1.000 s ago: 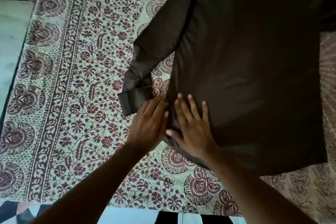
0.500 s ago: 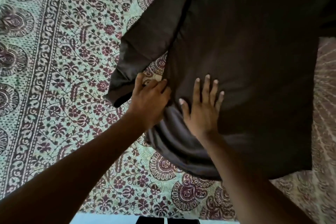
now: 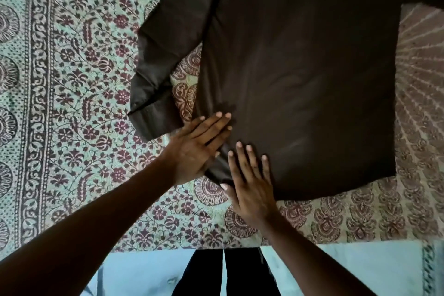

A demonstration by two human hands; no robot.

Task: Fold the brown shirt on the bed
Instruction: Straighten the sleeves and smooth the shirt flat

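1. We see the brown shirt spread flat on the bed, one sleeve out to the left.
2. Left hand and right hand — both flat, fingers straight, pressing the lower-left corner.
3. We judge it early — smoothing only; the folds all remain.

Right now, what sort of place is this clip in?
Probably a bedroom: a printed bedspread covers a bed, a shirt lies on it under both hands, left and right.
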